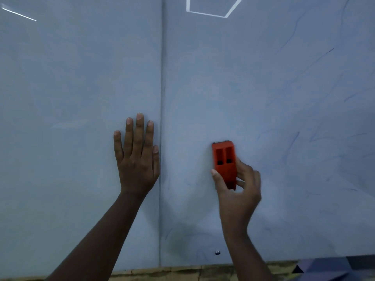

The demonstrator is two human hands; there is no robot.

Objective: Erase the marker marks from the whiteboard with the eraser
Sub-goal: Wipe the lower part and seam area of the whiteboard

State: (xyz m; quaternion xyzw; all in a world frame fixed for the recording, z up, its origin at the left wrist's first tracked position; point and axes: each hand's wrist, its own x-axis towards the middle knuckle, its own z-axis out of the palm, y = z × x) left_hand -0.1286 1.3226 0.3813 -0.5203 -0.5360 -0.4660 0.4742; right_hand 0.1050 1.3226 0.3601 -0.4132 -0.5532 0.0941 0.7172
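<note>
A large whiteboard (203, 78) fills the view, split by a vertical seam (161, 98). Faint blue marker marks (292, 142) streak its right part. My right hand (238, 191) grips an orange eraser (224, 163) by its lower half, thumb on its left side and fingers on the right, holding it against the board right of the seam. My left hand (137, 157) lies flat on the board just left of the seam, fingers straight and pointing up.
A wooden ledge (172, 271) runs along the board's bottom edge. A small dark screw (217, 252) sits low on the board. Bright light reflections (209, 14) show at the top. A blue-grey object (328, 268) lies at the lower right.
</note>
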